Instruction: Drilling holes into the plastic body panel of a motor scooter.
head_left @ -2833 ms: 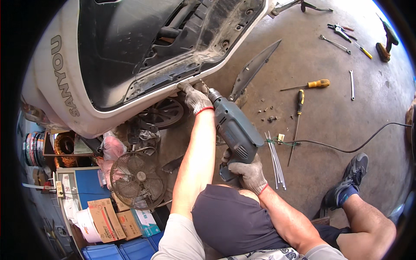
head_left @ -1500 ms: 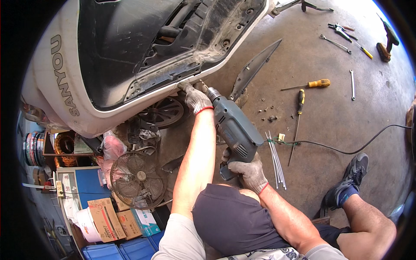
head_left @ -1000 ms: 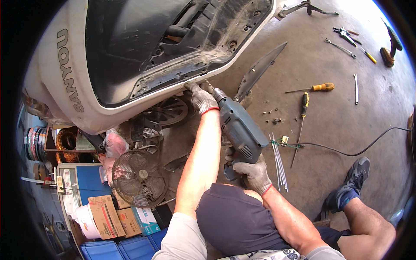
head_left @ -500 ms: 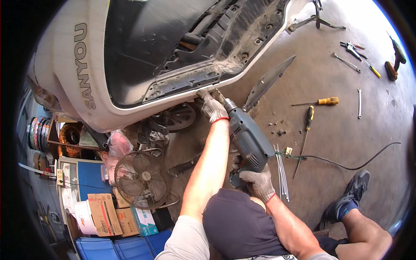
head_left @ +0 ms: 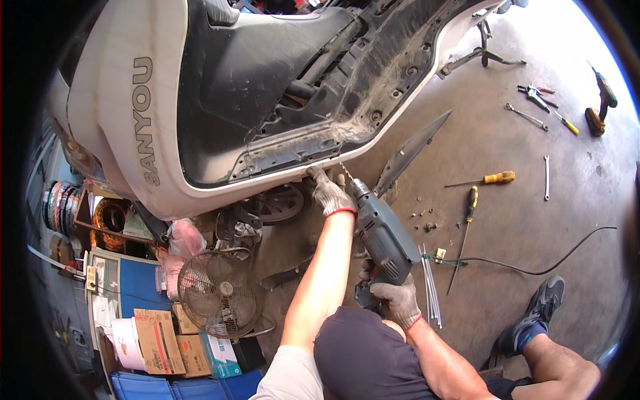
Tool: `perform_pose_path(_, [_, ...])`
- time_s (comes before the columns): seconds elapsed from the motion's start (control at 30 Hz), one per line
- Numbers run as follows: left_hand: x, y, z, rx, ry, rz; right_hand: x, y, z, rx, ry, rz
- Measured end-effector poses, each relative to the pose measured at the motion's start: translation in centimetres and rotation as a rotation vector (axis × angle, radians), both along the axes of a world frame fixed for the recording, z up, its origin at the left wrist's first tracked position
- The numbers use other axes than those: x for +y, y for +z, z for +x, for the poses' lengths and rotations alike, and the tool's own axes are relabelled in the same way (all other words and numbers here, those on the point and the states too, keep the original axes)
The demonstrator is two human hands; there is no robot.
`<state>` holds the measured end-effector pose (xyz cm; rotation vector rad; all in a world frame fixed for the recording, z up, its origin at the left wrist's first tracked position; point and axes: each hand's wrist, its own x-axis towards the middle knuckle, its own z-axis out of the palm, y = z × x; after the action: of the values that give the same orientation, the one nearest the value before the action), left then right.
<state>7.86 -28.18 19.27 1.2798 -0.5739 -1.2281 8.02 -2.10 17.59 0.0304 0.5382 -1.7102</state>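
Note:
My right hand (head_left: pixel 399 300), in a pale knit glove, is closed round the handle of a dark grey-blue power drill (head_left: pixel 387 233). The drill points up and slightly left, its twist bit (head_left: pixel 347 173) bare, with the tip close to the lower edge of a scooter's white side panel (head_left: pixel 280 177); contact there cannot be made out. My left hand (head_left: pixel 331 195), gloved too, grips that panel edge just left of the bit, fingertips partly hidden at the edge. Above the edge lies the scooter's black, dusty footboard (head_left: pixel 287 157).
A long dark trim piece (head_left: pixel 413 150) stands right of the bit. Two screwdrivers (head_left: pixel 499 177), wrenches (head_left: pixel 547 179), pliers (head_left: pixel 535 99), another drill (head_left: pixel 603 100), white cable ties (head_left: pixel 432 293) and a black cord (head_left: pixel 533 272) lie on the floor. A fan (head_left: pixel 220 293) and boxes (head_left: pixel 159 341) stand left.
The view has shifted, so the scooter sits slightly lower and further right. The drill has drawn back a little from the panel edge, showing more bit. Both hands keep their holds.

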Motion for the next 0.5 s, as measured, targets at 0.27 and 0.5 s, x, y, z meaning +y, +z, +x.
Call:
perform_pose_path(0.27, [0.1,-1.5,0.7,-0.056,-0.074,-0.097,0.5,0.0,-0.5,-0.001,-0.015,0.028])
perform_pose_path(0.5, [0.4,-1.4,0.4,-0.046,-0.073,-0.148,0.5,0.5,-0.9,-0.036,-0.022,0.07])
